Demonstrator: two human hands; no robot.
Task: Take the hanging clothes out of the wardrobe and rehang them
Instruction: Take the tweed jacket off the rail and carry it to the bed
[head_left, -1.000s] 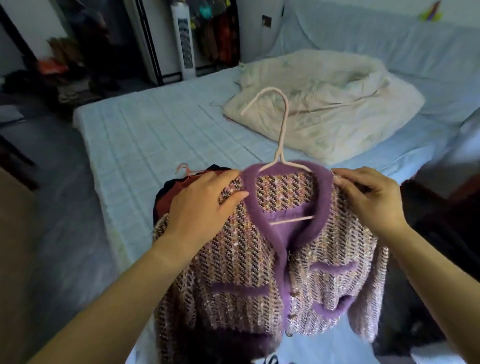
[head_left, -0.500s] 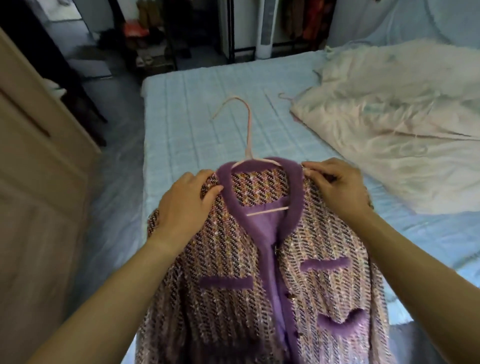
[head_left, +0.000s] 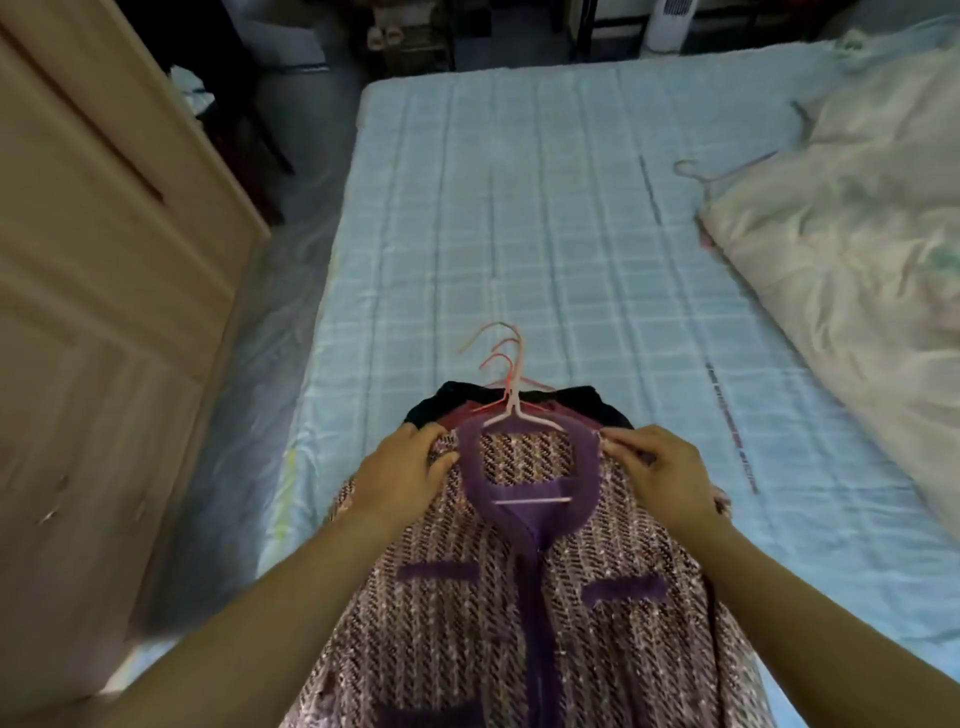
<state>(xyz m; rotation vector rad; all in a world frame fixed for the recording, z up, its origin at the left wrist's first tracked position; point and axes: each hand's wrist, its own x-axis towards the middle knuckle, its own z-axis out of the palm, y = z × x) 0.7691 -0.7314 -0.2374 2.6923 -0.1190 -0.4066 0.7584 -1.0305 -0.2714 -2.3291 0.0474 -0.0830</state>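
Both shoulders of the tweed jacket are gripped by curled left hand and right hand.

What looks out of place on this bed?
A stray hanger pokes out from under the crumpled quilt on the bed. Near the edge, the tweed jacket lies on a pile of hangered clothes, their hooks fanned unevenly.

single head-worn view, steeply down and forward over the bed, close above both forearms
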